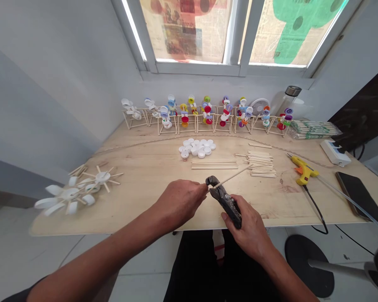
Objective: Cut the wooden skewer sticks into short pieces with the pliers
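Near the table's front edge, my right hand [250,224] is closed round the handles of dark pruning shears [227,203]. Their curved jaws point up and to the left. A thin wooden stick [233,176] passes between the jaws, slanting up to the right toward a pile of cut sticks [261,163]. My left hand [184,201] pinches the stick's near end just left of the jaws; the fingertips are partly hidden. Beyond my hands lie a row of long sticks [214,164] and a cluster of white bottle caps [197,147].
Small stick frames with colourful cap wheels [207,113] line the wall. White wheel pieces [69,195] lie at left. A yellow glue gun [303,170], a phone [360,195], a power strip [335,152] and bagged sticks [315,129] are at right.
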A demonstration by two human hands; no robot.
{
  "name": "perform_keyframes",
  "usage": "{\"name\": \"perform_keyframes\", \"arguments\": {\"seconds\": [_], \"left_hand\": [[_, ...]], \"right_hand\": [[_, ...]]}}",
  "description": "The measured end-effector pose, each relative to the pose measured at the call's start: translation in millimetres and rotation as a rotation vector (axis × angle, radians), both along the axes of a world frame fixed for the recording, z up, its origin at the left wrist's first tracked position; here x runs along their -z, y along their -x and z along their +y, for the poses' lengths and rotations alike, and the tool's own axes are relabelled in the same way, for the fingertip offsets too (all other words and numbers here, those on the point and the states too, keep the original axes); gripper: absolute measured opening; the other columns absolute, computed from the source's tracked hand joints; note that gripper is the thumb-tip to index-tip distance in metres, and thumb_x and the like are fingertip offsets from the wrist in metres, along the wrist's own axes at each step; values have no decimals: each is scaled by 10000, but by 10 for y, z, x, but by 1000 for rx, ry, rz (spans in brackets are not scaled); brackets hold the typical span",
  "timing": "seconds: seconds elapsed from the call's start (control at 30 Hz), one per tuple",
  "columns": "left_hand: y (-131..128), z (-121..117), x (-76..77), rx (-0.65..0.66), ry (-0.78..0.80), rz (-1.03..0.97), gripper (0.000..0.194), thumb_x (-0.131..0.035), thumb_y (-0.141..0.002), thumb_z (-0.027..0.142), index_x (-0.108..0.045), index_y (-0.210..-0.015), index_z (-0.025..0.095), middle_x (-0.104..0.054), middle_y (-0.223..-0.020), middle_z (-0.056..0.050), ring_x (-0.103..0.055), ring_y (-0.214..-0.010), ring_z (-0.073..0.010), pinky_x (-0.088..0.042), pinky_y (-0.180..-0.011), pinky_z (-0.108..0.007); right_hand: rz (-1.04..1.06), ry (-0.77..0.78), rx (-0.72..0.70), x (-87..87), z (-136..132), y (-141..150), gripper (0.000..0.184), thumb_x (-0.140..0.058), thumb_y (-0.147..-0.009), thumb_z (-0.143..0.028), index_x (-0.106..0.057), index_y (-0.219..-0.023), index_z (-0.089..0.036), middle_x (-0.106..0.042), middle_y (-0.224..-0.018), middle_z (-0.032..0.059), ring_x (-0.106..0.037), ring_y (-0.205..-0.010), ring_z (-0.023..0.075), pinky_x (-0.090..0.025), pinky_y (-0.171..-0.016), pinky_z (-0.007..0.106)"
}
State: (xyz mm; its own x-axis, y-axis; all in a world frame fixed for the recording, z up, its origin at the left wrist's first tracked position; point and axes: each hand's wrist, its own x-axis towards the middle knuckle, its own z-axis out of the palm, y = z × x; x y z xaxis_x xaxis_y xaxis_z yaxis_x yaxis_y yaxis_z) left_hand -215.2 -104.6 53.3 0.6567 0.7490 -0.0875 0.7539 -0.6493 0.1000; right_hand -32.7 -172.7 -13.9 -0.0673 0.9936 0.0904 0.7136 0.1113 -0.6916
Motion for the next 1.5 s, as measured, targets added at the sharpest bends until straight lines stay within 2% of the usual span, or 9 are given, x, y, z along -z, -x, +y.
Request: {"name": "perform_keyframes", "arguments": {"seconds": [0.13, 0.37, 0.77, 1.0, 1.33, 1.5], "left_hand": [[-17, -10, -1, -9, -53, 57, 176, -381, -847, 199, -538, -775, 165, -625, -689, -30, -571, -616, -162, -312, -488, -231], [-78, -74, -67, -72, -119, 138, 187, -402, -749, 40, -545, -773, 157, -613, -692, -39, -553, -613, -182, -319, -460, -240], [-132, -122, -75, -111, -211, 206, 238, -366, -739, 2, -551, -797, 140, -599, -699, -67, -576, -660, -221, -413, -495, -275], [-144, -150, -68, -120, -231, 200, 238, -370, -732, -7, -547, -782, 143, -592, -692, -63, -571, -650, -210, -418, -509, -273], [-154, -140, -60, -121, -225, 166, 216, -397, -712, -22, -546, -756, 129, -594, -678, -77, -574, -647, -229, -422, -518, -296], [-173, -127, -53, -129, -214, 161, 233, -383, -724, -23, -554, -766, 130, -599, -688, -83, -573, -643, -234, -423, -511, -306]], "right_hand": [[17, 31, 3, -8, 12, 2, 287, -503, -782, -288, -469, -1057, -214, -605, -908, 33, -559, -790, 200, -425, -686, 307], [21, 25, 13, 2, 3, 24, 262, -502, -779, -287, -482, -1031, -219, -615, -883, 24, -568, -772, 198, -423, -672, 294], [66, 25, 19, -11, 20, 76, 247, -498, -771, -262, -498, -1013, -213, -615, -821, 13, -571, -720, 182, -424, -643, 278], [45, 31, 37, -9, 11, 116, 219, -491, -769, -272, -507, -979, -210, -618, -776, 6, -576, -678, 177, -415, -606, 262], [-13, 43, 49, 20, 16, 142, 115, -436, -806, -304, -457, -872, -212, -574, -671, 0, -543, -578, 173, -353, -527, 247], [-64, 43, 80, 59, 27, 150, 123, -421, -821, -341, -424, -802, -220, -545, -603, -20, -518, -519, 163, -314, -495, 236]]}}
